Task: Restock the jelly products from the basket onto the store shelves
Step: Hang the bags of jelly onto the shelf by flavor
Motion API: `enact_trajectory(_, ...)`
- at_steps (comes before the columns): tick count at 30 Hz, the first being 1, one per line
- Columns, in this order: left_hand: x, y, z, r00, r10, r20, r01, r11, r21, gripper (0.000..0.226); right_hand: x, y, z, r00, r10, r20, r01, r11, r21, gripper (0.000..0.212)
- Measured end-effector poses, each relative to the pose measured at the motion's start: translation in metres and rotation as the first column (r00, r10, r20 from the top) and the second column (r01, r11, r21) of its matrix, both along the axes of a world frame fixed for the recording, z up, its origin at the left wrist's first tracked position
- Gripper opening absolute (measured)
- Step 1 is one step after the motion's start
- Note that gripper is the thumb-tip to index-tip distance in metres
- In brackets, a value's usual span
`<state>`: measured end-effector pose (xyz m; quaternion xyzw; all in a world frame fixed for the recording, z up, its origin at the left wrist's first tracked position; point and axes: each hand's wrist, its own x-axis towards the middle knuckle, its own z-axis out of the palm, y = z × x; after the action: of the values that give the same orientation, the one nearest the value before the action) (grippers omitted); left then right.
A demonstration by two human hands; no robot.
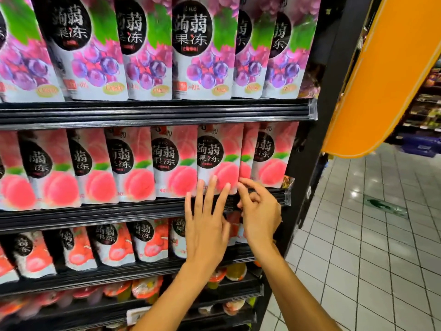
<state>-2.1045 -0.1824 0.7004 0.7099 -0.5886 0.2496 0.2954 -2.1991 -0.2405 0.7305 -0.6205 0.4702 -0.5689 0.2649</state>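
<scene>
A row of pink peach jelly pouches stands on the middle shelf (95, 215). My left hand (206, 216) is flat with straight fingers, its fingertips pressing the lower front of one peach jelly pouch (218, 155) near the row's right end. My right hand (259, 211) sits just right of it, index finger stretched to that pouch's lower right edge, the other fingers curled. Whether it pinches the pouch is unclear. Purple grape jelly pouches (193, 48) fill the shelf above. Red lychee jelly pouches (114, 244) fill the shelf below. No basket is in view.
Jelly cups (143, 289) sit on the lower shelves. The black shelf upright (310, 163) ends the unit on the right. An orange panel (381, 80) hangs at the upper right. White tiled aisle floor (370, 247) lies to the right, with more shelving far behind.
</scene>
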Motion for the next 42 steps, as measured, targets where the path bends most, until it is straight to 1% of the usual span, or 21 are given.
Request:
enact_trajectory(2,0.000,-0.001,-0.003,1.000,0.005,0.015,-0.005,1.000,-0.004,0.087,-0.006,-0.004,0.000,0.993,-0.091,0.075,0.094,0.995,-0.043,0.019)
enact_trajectory(3,0.001,-0.002,-0.003,1.000,0.009,0.021,-0.008,1.000,-0.008,0.087,-0.008,-0.006,0.001,0.991,-0.101,0.091,0.105,0.994,-0.039,0.021)
enact_trajectory(5,0.002,-0.005,-0.004,0.999,0.008,0.031,-0.007,1.000,-0.019,0.087,-0.009,-0.012,0.003,0.999,-0.047,0.020,0.047,0.999,-0.016,0.019)
enact_trajectory(6,0.003,-0.006,-0.005,0.999,0.000,0.032,0.001,1.000,-0.026,0.087,-0.009,-0.013,0.003,1.000,-0.008,-0.025,0.008,1.000,-0.004,0.015)
enact_trajectory(8,0.004,-0.008,-0.006,1.000,-0.012,0.028,0.013,0.999,-0.039,0.087,-0.010,-0.015,0.003,0.998,0.020,-0.060,-0.021,1.000,-0.004,0.005)
enact_trajectory(12,0.006,-0.012,-0.010,1.000,-0.020,0.022,0.021,0.999,-0.049,0.092,-0.019,-0.021,0.003,0.999,-0.031,-0.012,0.031,0.999,-0.013,0.021)
enact_trajectory(14,0.007,-0.013,-0.011,0.999,-0.012,0.032,0.013,0.999,-0.045,0.092,-0.027,-0.027,0.002,0.998,-0.052,0.020,0.052,0.999,0.002,0.019)
enact_trajectory(16,0.006,-0.012,-0.013,1.000,0.004,0.026,-0.003,0.999,-0.046,0.091,-0.034,-0.032,0.001,0.999,-0.035,0.006,0.034,0.999,0.025,0.014)
enact_trajectory(19,0.001,-0.013,-0.014,0.999,0.030,0.011,-0.030,0.998,-0.058,0.089,-0.037,-0.037,0.002,0.999,-0.021,-0.048,0.024,0.999,0.048,0.021)
enact_trajectory(22,-0.002,-0.013,-0.012,0.999,0.041,0.005,-0.041,0.997,-0.062,0.087,-0.039,-0.037,0.003,0.998,-0.040,-0.056,0.044,0.997,0.064,0.023)
enact_trajectory(31,-0.003,-0.013,-0.003,0.997,0.063,0.039,-0.063,0.998,-0.013,0.090,-0.043,-0.037,0.003,0.989,-0.111,-0.094,0.112,0.994,0.008,0.024)
enact_trajectory(38,-0.002,-0.007,-0.001,0.999,0.048,0.025,-0.047,0.999,-0.027,0.085,-0.043,-0.041,0.002,0.994,-0.084,-0.076,0.083,0.996,-0.017,0.024)
enact_trajectory(42,0.003,0.004,-0.006,1.000,0.015,0.014,-0.014,0.997,-0.070,0.073,-0.049,-0.042,0.000,0.999,0.046,0.012,-0.046,0.999,-0.026,0.013)
